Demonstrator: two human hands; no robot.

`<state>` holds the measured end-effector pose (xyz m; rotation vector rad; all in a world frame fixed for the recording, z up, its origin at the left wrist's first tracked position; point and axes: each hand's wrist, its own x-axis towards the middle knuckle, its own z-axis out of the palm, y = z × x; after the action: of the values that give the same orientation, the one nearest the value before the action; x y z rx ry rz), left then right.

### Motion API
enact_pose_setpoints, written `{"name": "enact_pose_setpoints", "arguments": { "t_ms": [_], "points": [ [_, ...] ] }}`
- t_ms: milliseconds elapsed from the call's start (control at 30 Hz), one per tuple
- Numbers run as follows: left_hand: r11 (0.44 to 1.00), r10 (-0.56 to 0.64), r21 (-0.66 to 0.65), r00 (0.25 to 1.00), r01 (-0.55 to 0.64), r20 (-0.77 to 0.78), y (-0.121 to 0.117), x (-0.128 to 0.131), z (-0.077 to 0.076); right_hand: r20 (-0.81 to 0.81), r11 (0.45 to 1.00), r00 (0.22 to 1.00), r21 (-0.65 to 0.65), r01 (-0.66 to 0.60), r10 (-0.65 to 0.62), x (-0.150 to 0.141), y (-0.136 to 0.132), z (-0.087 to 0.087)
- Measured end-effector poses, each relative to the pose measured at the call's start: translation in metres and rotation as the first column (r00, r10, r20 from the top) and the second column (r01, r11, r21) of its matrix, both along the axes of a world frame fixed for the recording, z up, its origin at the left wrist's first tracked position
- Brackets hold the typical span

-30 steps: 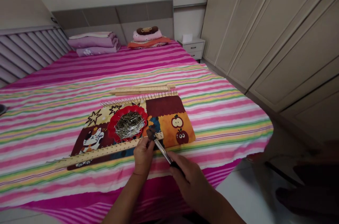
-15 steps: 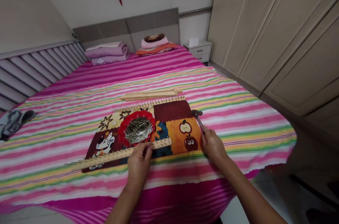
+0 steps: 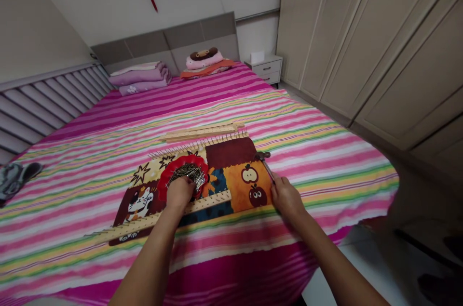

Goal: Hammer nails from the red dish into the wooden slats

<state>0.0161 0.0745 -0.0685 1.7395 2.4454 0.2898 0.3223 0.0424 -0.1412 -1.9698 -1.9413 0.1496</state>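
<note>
My left hand (image 3: 180,194) reaches into a red scalloped bowl (image 3: 161,190), its fingers bent together among the loose nails (image 3: 195,174). Whether a nail sits between the fingertips is hidden. Under my left forearm runs a wooden strip (image 3: 210,201) with a row of nails standing in it. My right hand (image 3: 288,198) is wrapped round the handle of a hammer (image 3: 267,168), whose dark head rests by the right edge of the patterned mat (image 3: 231,153). Bowl and near strip lie on this mat.
Behind the mat lies another nail-studded strip (image 3: 217,139), with more wooden strips (image 3: 198,131) beyond it. All rest on a striped bed cover (image 3: 325,166). Folded bedding (image 3: 139,74) is at the headboard, dark clothing (image 3: 16,178) at the left, and wardrobes (image 3: 361,55) at the right.
My left hand has moved from the near wooden strip forward and left into the bowl of nails. My right hand stays on the hammer, and the view has shifted slightly.
</note>
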Motion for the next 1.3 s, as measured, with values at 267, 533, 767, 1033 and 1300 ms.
{"name": "enact_pose_setpoints", "arguments": {
  "t_ms": [267,533,767,1033,1300],
  "points": [
    [0.983,0.090,0.127,0.951,-0.132,0.295,-0.007,-0.020,0.005,-0.008,1.000,1.000,-0.012,0.002,-0.002,-0.001,0.000,0.002],
    [0.912,0.078,0.306,0.849,-0.272,0.522,-0.030,-0.027,0.012,-0.026,1.000,1.000,-0.008,-0.001,0.001,-0.001,-0.002,0.002],
    [0.900,-0.007,0.312,0.705,-0.305,0.709,-0.073,0.012,0.022,-0.033,0.999,0.999,-0.037,0.001,-0.002,-0.003,-0.002,0.006],
    [0.931,-0.006,0.226,0.606,-0.288,0.795,-0.091,0.051,-0.025,-0.027,0.998,0.999,-0.065,0.017,-0.018,-0.003,-0.002,0.008],
    [0.917,-0.038,0.284,0.649,-0.279,0.760,-0.087,0.050,-0.044,-0.028,0.998,0.999,-0.059,0.014,-0.016,-0.003,-0.001,0.004]
  ]
}}
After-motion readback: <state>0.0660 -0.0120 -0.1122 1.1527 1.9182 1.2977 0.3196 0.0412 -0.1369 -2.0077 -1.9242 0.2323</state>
